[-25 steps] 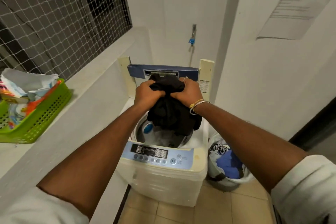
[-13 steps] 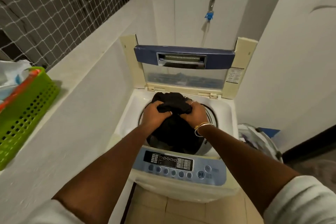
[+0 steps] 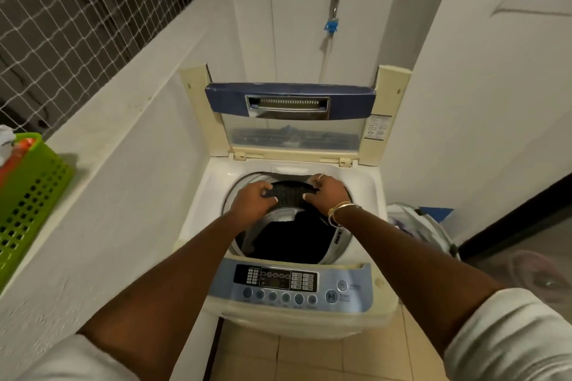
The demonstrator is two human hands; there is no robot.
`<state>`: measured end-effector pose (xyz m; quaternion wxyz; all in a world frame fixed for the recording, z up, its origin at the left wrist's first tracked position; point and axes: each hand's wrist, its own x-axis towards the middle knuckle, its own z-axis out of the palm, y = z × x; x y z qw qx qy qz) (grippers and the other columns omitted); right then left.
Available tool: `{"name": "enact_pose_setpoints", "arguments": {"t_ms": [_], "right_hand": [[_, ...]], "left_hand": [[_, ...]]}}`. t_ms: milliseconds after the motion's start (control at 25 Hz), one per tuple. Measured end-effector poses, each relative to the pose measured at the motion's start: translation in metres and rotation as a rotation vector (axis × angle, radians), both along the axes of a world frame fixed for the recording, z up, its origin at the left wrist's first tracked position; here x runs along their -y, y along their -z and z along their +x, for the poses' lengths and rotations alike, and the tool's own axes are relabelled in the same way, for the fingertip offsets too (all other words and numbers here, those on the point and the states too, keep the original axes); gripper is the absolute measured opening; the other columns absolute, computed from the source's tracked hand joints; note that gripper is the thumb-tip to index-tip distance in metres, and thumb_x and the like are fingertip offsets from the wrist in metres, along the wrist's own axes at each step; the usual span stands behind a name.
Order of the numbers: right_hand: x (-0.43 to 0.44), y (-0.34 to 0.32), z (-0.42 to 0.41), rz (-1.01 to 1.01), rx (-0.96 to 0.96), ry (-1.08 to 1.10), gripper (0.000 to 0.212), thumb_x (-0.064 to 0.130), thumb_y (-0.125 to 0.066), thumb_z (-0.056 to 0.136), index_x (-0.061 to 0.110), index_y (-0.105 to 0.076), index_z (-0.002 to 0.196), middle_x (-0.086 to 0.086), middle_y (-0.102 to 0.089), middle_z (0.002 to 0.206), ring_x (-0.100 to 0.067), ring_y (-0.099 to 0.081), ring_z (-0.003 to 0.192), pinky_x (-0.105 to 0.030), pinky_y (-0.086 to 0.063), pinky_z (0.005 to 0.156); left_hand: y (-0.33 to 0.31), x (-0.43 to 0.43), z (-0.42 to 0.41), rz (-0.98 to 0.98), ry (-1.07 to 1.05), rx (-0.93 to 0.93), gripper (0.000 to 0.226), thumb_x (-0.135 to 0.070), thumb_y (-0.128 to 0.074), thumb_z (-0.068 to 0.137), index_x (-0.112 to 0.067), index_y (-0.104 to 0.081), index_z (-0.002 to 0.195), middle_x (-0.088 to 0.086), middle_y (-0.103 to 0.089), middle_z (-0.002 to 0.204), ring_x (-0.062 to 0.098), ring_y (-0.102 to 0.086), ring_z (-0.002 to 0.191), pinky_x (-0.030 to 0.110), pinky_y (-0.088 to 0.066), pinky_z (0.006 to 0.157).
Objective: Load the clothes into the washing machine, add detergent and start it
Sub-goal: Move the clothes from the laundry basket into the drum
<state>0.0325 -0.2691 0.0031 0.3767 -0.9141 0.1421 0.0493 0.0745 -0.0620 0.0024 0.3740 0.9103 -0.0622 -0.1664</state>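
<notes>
Stood on a tiled floor: a washing machine at centre, a laundry bag just right of it. Rested on a white ledge to the left: a green basket.

Clothes in washing machine drum; basket on ledge left; bag right
</notes>
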Motion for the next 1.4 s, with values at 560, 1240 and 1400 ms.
{"name": "enact_pose_setpoints", "arguments": {"t_ms": [560,1240,1400], "right_hand": [[0.195,-0.058,-0.087,0.01,0.092,0.352,0.043,0.028,-0.076,0.081,0.014,-0.064,0.12,-0.005,-0.069,0.114,-0.021,-0.065,0.102,-0.028,-0.048,0.092],[0.437,0.25,-0.082,0.168,-0.499,0.206,0.062,0.023,-0.072,0.087,0.007,-0.046,0.141,-0.014,-0.051,0.142,-0.03,-0.047,0.132,-0.035,-0.037,0.109],[0.448,0.349,-0.075,0.171,-0.57,0.179,0.064,0.025,-0.073,0.086,0.007,-0.045,0.141,-0.015,-0.049,0.141,-0.03,-0.046,0.131,-0.034,-0.035,0.108]], "left_hand": [[-0.061,0.25,-0.046,-0.023,0.44,0.185,0.031,-0.028,-0.07,0.087,-0.02,-0.067,0.116,-0.003,-0.068,0.108,0.015,-0.064,0.091,0.03,-0.052,0.086],[0.243,0.49,-0.041,0.272,0.566,-0.23,0.029,-0.013,-0.064,0.092,-0.006,-0.062,0.12,0.012,-0.063,0.116,0.026,-0.058,0.111,0.029,-0.042,0.093],[0.342,0.495,-0.035,0.373,0.555,-0.323,0.032,-0.014,-0.07,0.086,-0.004,-0.061,0.115,0.016,-0.064,0.116,0.029,-0.059,0.11,0.03,-0.042,0.089]]}}
